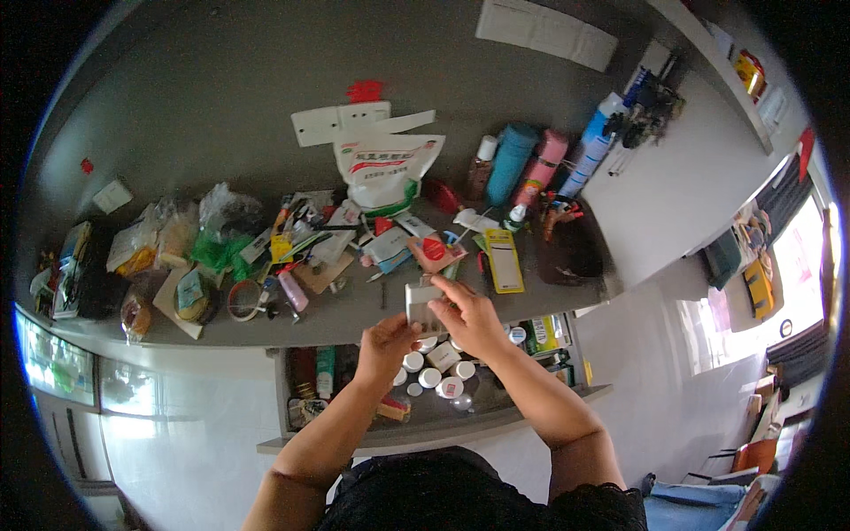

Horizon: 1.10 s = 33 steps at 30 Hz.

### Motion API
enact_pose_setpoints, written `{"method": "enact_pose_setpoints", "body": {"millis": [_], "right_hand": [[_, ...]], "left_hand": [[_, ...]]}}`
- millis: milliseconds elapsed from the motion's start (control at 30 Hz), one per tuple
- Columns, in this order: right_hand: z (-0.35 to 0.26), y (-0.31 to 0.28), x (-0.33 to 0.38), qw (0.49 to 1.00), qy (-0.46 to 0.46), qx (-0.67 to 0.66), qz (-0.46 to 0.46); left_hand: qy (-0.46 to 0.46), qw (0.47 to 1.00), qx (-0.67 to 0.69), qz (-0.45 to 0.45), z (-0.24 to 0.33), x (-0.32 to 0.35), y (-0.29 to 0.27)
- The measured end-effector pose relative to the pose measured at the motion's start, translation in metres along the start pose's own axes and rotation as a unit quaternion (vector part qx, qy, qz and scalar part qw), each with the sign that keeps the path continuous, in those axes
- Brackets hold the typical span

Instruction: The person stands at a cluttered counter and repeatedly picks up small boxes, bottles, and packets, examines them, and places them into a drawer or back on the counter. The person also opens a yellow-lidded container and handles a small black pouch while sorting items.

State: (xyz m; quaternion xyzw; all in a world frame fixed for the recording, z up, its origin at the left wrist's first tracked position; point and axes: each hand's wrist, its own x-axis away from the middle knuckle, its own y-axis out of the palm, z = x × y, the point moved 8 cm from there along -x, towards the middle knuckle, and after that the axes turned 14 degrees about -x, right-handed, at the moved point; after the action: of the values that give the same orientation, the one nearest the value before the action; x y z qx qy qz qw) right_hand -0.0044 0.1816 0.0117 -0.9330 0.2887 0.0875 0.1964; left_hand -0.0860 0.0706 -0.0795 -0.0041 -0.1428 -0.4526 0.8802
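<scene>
My two hands meet over the front edge of a grey counter. My left hand grips the lower corner of a small white flat box. My right hand holds the same box from the right, fingers laid over its face. A little beyond the box lies a red and tan packet. Below my hands an open drawer holds several small white round jars.
The counter is crowded: a white and green bag at the back, rolled mats standing right of it, a yellow card, a dark pot, plastic bags at the left. White wall and a chair at the right.
</scene>
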Motion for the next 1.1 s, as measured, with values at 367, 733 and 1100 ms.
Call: {"method": "enact_pose_setpoints", "body": {"millis": [367, 733, 1100], "right_hand": [[0.055, -0.285, -0.043, 0.885, 0.094, 0.382, 0.250], [0.163, -0.283, -0.062, 0.804, 0.346, 0.471, 0.112], [0.138, -0.280, -0.074, 0.749, 0.259, 0.595, 0.137]], "left_hand": [[-0.025, 0.995, -0.090, -0.035, 0.005, 0.010, 0.021], [-0.046, 0.995, -0.079, -0.025, -0.034, 0.012, 0.018], [-0.039, 0.997, -0.069, 0.026, -0.024, 0.020, -0.017]]}}
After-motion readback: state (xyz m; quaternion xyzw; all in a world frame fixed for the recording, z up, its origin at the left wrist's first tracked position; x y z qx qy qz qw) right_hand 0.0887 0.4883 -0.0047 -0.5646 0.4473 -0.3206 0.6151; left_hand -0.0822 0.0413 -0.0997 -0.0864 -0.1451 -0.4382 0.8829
